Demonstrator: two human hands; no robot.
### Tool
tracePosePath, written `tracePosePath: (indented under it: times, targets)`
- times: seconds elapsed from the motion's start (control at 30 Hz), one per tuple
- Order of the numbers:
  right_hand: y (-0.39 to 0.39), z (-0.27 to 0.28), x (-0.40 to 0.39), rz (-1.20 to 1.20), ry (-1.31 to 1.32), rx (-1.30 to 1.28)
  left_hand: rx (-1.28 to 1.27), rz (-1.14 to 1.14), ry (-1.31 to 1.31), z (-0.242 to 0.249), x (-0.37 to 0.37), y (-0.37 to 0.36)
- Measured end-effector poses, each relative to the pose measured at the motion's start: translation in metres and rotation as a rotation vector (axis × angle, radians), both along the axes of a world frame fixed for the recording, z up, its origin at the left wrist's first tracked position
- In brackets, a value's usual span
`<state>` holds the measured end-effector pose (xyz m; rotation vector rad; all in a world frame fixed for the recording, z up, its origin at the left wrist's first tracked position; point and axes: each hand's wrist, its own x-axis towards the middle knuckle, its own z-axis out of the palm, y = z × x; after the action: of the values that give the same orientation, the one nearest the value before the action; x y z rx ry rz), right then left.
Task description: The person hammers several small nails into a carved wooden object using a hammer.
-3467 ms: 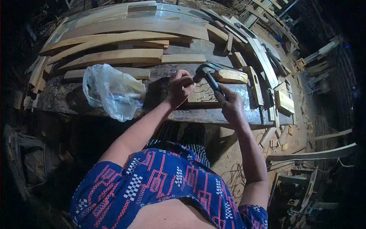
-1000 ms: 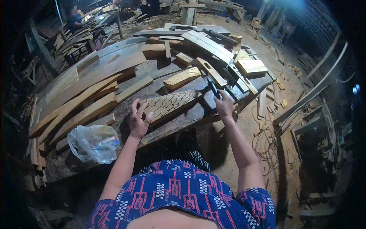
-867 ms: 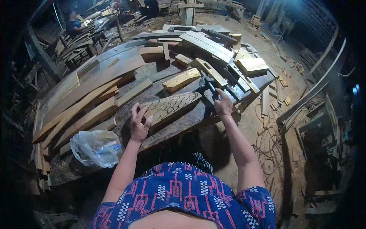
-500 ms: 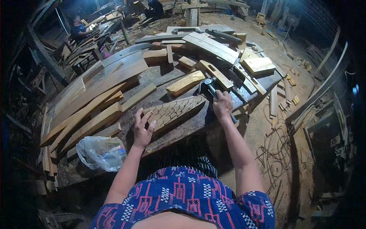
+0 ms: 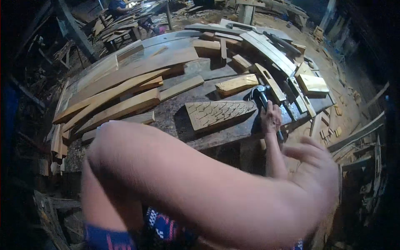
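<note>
A block of wood (image 5: 221, 113) with a carved scale-like pattern lies on the worktable (image 5: 166, 121). Just right of it, my right hand (image 5: 271, 118) is wrapped round the handle of a hammer (image 5: 261, 96), whose head rests near the block's narrow end. My left arm crosses close in front of the camera, bent at the elbow. At its end, my left hand (image 5: 314, 160) is raised at the right, blurred, with its fingers apart and nothing visible in them. It touches neither the block nor the hammer.
Long boards (image 5: 121, 104) lie on the table's left side. A yellowish wood piece (image 5: 237, 84) and a slotted piece (image 5: 270, 82) lie beyond the block. Planks and a clamp are at the back. A person (image 5: 118, 7) sits at the far upper left.
My left hand has left the carved block and swung up across to the right, its arm now covering the foreground. My right hand still holds the hammer. The view has shifted.
</note>
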<state>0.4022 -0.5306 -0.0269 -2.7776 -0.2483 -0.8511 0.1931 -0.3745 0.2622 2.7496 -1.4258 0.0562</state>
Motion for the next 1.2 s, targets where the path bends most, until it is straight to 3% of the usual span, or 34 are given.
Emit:
tracePosePath:
  times: [0.3, 0.47, 0.53, 0.57, 0.6, 0.63, 0.67, 0.8, 0.83, 0.9, 0.93, 1.0, 1.13, 1.2]
  targets:
    - [0.002, 0.003, -0.001, -0.011, -0.028, -0.006, 0.097, 0.020, -0.064, 0.040, -0.012, -0.026]
    - [0.001, -0.002, 0.002, 0.014, -0.009, 0.010, 0.365, 0.167, -0.045, 0.049, -0.030, -0.012]
    - [0.005, 0.002, -0.001, 0.026, -0.043, 0.034, -0.128, 0.006, 0.403, 0.001, -0.023, 0.036]
    - [0.006, 0.004, -0.003, 0.038, -0.053, 0.048, -0.140, 0.076, 0.535, -0.029, -0.018, 0.050]
    - [0.003, 0.004, -0.001, 0.058, 0.001, 0.018, -0.218, 0.141, 0.446, -0.057, -0.020, 0.061]
    - [0.004, 0.005, -0.002, 0.050, -0.023, 0.018, -0.142, 0.269, 0.379, -0.082, -0.025, 0.072]
    - [0.001, -0.005, 0.004, 0.066, -0.056, 0.010, 0.108, 0.476, 0.488, -0.098, -0.027, 0.077]
    - [-0.002, -0.013, 0.012, 0.075, 0.007, -0.071, 0.037, 0.782, 0.391, -0.153, -0.061, 0.122]
    - [0.005, -0.004, 0.002, 0.062, 0.007, -0.034, -0.065, 0.837, 0.229, -0.165, -0.071, 0.132]
    - [-0.008, -0.022, 0.019, 0.045, 0.021, -0.095, -0.233, 0.997, 0.016, -0.175, -0.087, 0.145]
    - [-0.003, -0.013, 0.013, 0.023, 0.102, -0.059, -0.226, 1.020, 0.007, -0.176, -0.093, 0.154]
    - [-0.002, -0.007, 0.008, 0.028, 0.112, -0.069, -0.112, 1.306, -0.260, -0.178, -0.109, 0.178]
    - [-0.001, -0.002, 0.004, 0.029, 0.064, -0.058, -0.190, 1.758, -0.249, -0.185, -0.135, 0.234]
    - [-0.002, -0.005, 0.005, 0.050, 0.066, -0.059, -0.197, 1.771, -0.324, -0.205, -0.147, 0.259]
